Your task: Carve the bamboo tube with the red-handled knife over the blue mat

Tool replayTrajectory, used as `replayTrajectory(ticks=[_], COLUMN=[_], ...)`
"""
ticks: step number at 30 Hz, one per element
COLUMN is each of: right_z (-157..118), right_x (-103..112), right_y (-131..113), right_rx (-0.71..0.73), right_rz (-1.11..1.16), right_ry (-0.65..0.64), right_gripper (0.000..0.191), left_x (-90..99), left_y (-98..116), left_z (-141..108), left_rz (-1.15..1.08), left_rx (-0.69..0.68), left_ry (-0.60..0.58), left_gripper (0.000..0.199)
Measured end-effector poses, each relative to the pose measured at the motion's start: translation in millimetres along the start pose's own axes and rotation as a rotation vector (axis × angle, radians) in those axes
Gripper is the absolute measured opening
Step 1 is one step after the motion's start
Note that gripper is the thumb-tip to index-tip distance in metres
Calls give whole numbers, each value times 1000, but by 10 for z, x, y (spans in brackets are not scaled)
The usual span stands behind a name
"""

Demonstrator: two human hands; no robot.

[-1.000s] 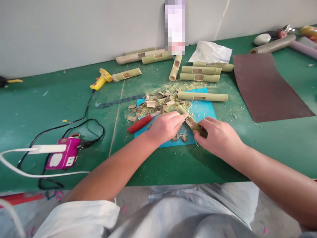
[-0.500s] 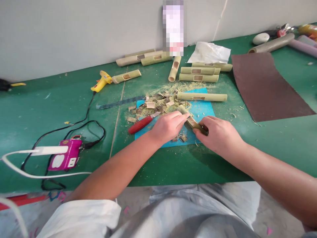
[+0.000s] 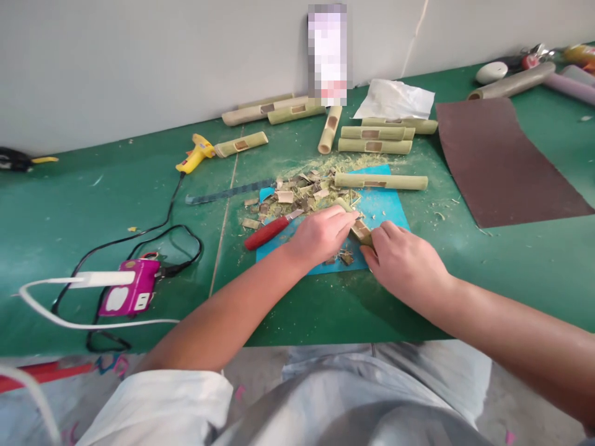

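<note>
A bamboo tube [image 3: 361,231] with a rectangular window cut in its side slants between my hands above a blue sheet [image 3: 388,207]. My left hand [image 3: 323,234] is closed on its far part, with fingers near the window. Around the near end, my right hand [image 3: 404,255] is wrapped, hiding that end. Left of my left hand lies a knife [image 3: 268,233] with a red handle and a short blade. Bamboo chips [image 3: 284,197] and shavings are heaped beyond it. Another windowed bamboo tube [image 3: 404,182] rests just behind my hands.
Several windowed bamboo tubes [image 3: 374,146] lie toward the wall, near a white paper [image 3: 395,99] and a propped phone [image 3: 328,56]. At left are a yellow glue gun [image 3: 195,155] and a purple power socket [image 3: 132,288] with cords. A brown sheet [image 3: 502,161] covers the right side.
My right hand has shifted its grip up the tube, covering the near end that stuck out before. My left hand stays in place on it. The view has moved slightly.
</note>
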State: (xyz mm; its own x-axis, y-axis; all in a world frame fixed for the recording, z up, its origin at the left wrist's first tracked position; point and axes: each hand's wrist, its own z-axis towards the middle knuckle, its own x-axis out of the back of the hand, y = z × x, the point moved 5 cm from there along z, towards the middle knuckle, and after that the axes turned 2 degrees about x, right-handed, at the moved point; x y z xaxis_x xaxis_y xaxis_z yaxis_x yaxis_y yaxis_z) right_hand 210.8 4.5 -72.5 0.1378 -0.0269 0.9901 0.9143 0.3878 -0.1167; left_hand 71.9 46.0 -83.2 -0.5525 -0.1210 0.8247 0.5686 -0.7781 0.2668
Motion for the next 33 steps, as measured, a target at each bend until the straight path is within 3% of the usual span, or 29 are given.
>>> replayTrajectory(ticks=[6,12,17,23,28,33], right_z=[26,3,24,2,38,19], right_x=[-26,-14,-33,-22,-9,-10], right_y=[145,-37,130,-68,182,-7], right_rx=[-150,62,-120,61,-157,-56], right_rz=[171,-16,148,-63,130,-18], right_ry=[-91,-76,-83,-63,-89,-105], right_gripper=[23,18,23,19,23,20], left_x=[-8,-27,-31,-7,-3,-22], left_y=[3,-1,-3,9,0,1], left_z=[-23,-8,-18,-2,-29,1], left_rz=[12,-2,2,-13,1,-3], left_rx=[-24,3,5,-12,-15,-4], left_ry=[11,-6,-8,-1,-4,22], left_gripper=[32,35,34,35,34,35])
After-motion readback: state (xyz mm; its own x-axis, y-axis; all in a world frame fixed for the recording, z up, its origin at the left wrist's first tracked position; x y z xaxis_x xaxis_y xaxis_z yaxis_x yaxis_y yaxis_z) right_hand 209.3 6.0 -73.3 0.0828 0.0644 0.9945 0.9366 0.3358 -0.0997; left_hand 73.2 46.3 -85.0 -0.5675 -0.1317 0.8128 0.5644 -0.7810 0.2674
